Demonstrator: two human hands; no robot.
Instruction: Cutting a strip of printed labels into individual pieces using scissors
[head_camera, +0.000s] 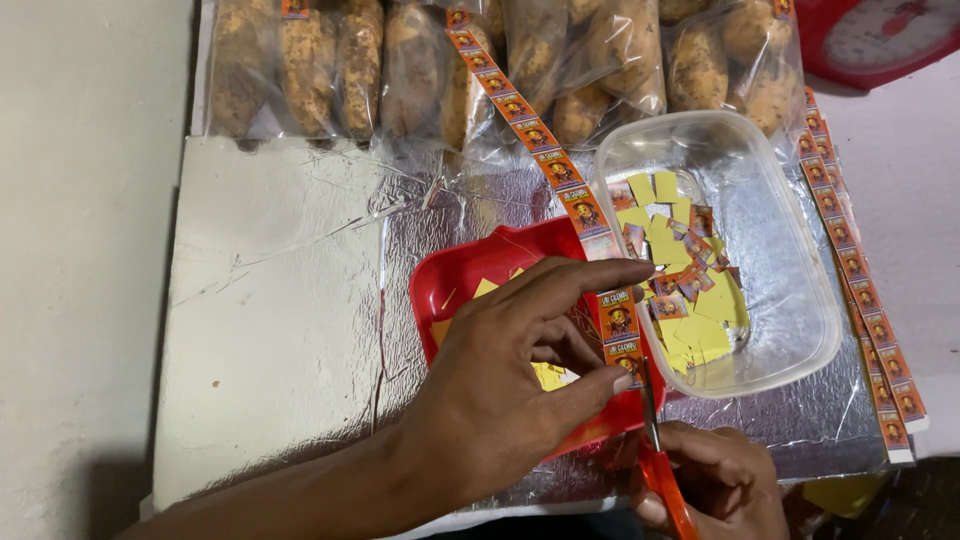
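We hold a long strip of printed labels (570, 190) with our left hand (510, 370), thumb and forefinger spread wide and pressing the strip's lower end flat over the rim of a red tray (450, 280). The strip runs up and away across the foil-covered surface (280, 300) toward bags of potatoes (330, 70) at the far edge. Our right hand (715, 480) grips orange-handled scissors (655, 440), fingers closed through the handles, with the blades pointing up at the strip's end just below our left thumb.

The strip looks like thin, light paper: floppy, easy to crease or tear, and likely to curl once let go. It seems best pinned on both sides of the cut line, near the end, so it stays taut for the blades.

Just beside the tray sits a clear plastic tub (790, 300) holding cut labels and yellow scraps (690, 290). More yellow scraps lie in the tray. A second strip (860, 290) lies along the right of the tub, and a red scale (880, 35) shows at the top corner.
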